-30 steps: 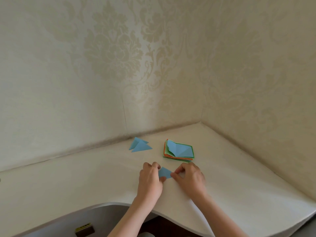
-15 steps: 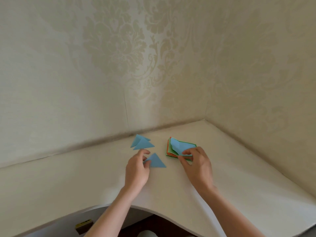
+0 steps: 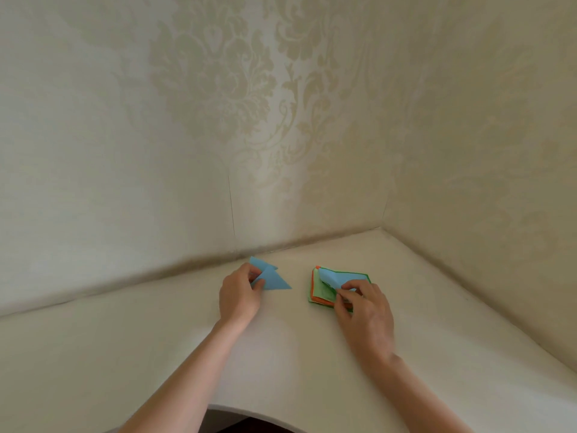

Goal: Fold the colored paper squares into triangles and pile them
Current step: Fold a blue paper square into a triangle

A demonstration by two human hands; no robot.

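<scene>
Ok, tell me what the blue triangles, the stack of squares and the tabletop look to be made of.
Blue triangles: thin matte paper, to judge by the sharp creases and flat lie. Stack of squares: the same kind of coloured paper, with thin green and orange edges layered and the top blue sheet curling as the right hand lifts it. Tabletop: smooth, cream, low sheen; possibly laminate or painted board, hard to say.
</scene>
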